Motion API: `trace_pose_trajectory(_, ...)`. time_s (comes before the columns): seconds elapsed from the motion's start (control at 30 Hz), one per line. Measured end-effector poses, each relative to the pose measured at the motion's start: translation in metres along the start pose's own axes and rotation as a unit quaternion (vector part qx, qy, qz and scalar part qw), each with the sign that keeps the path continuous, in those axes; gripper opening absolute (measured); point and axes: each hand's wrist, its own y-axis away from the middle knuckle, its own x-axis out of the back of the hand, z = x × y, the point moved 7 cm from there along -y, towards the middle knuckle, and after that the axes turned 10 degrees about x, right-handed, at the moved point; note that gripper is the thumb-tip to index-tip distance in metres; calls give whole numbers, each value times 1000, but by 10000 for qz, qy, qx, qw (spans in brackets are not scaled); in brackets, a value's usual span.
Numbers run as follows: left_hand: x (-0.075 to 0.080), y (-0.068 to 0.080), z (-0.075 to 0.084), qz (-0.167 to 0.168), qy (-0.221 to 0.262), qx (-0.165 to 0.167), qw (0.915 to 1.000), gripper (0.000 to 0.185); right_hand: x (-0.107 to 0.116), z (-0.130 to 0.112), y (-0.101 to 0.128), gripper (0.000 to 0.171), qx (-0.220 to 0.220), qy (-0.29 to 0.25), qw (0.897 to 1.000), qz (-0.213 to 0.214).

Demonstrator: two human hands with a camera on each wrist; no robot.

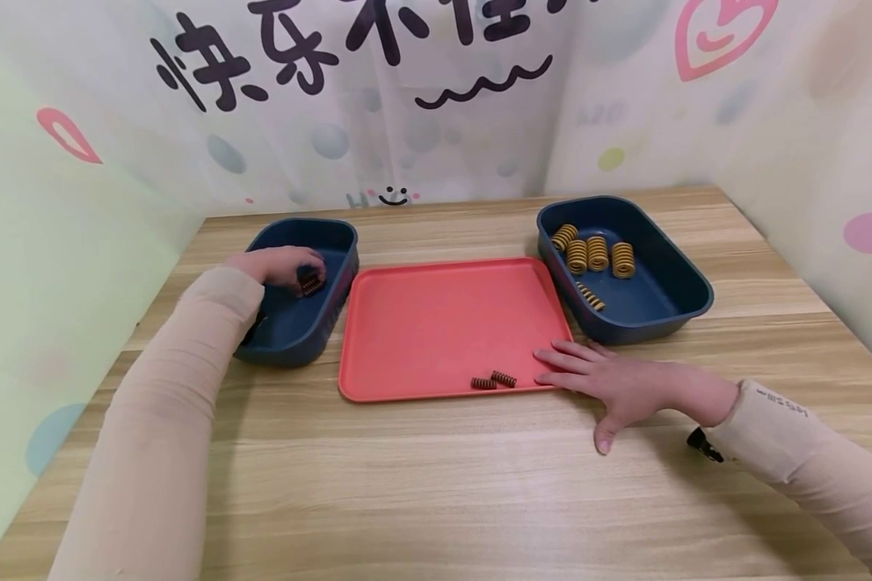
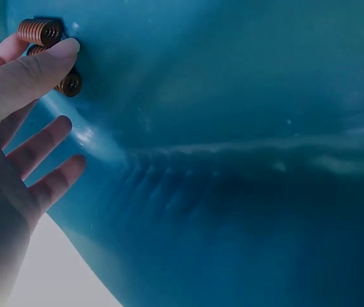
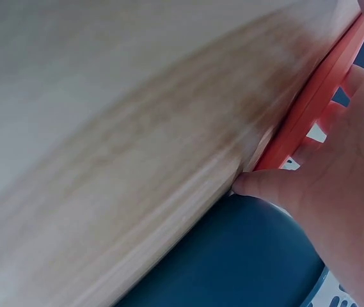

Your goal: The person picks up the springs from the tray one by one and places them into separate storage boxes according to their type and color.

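A wood-grain table [image 1: 436, 484] is walled on three sides by pale sheeting printed with dots, hearts and dark characters. Two blue bins and one red tray [image 1: 436, 323] are set out. In the left bin [image 1: 334, 242], brown springs [image 1: 309, 282] are pinched by the left hand [image 1: 279, 265], fingers curled round them. Two brown springs [image 1: 494, 380] lie at the tray's near edge. The right hand [image 1: 618, 386] is laid flat, fingers spread, touching the tray's near right corner. Five yellow springs [image 1: 596, 254] are counted in the right bin [image 1: 668, 290].
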Motion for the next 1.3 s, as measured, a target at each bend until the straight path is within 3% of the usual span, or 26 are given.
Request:
trace_pose_trajectory(0.17, 10, 8, 2, 164, 159, -154, 9996, 33, 0, -1, 0, 104, 13, 5, 10000, 0)
trace_pose_trajectory(0.43, 48, 23, 18, 723, 686, -437, 9941, 32, 1, -2, 1, 104, -4, -44, 10000, 22)
trace_pose_trajectory(0.57, 63, 31, 43, 899, 573, -763, 9914, 36, 2, -2, 0, 104, 13, -25, 10000, 32)
trace_pose_trajectory(0.7, 69, 40, 80, 943, 98, -1137, 9890, 39, 1, -1, 0, 104, 5, 22, 10000, 21)
trace_pose_trajectory(0.83, 67, 47, 119, 904, -360, -1497, 9839, 37, 0, 0, 0, 104, 33, 29, 10000, 24)
trace_pose_trajectory(1.07, 51, 50, 165, 604, -614, -1826, 9794, 38, -1, 1, 0, 103, 88, 81, 9999, 70)
trace_pose_trajectory(1.3, 33, 54, 206, 575, -993, -2648, 9575, 43, -1, 2, 0, 104, 43, 109, 9999, 45)
